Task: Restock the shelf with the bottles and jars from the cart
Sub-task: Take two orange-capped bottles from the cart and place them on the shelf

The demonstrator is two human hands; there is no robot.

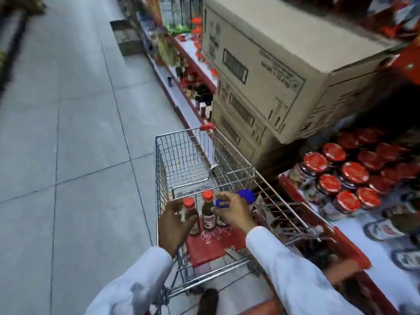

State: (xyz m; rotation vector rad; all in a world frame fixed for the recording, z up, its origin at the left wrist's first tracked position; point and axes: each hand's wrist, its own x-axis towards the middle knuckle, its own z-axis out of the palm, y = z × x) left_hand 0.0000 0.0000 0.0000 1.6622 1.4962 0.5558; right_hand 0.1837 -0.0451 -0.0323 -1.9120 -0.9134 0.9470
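Observation:
A wire shopping cart (pixel 181 153) stands in the aisle beside the shelf (pixel 354 226). On its red child seat stand dark sauce bottles. My left hand (pixel 175 223) wraps around the left bottle with an orange cap (pixel 189 203). A second orange-capped bottle (pixel 208 210) stands free between my hands. My right hand (pixel 234 212) closes on the blue cap of a third bottle (pixel 221 203). Another blue-capped bottle (pixel 246 196) stands just behind it. Both sleeves are white.
Red-lidded jars (pixel 341 178) crowd the shelf to the right of the cart. Stacked cardboard boxes (pixel 272 71) rest above and behind them. More bottles line the lower shelf (pixel 200 96) farther down the aisle. Grey tiled floor (pixel 68 133) lies to the left.

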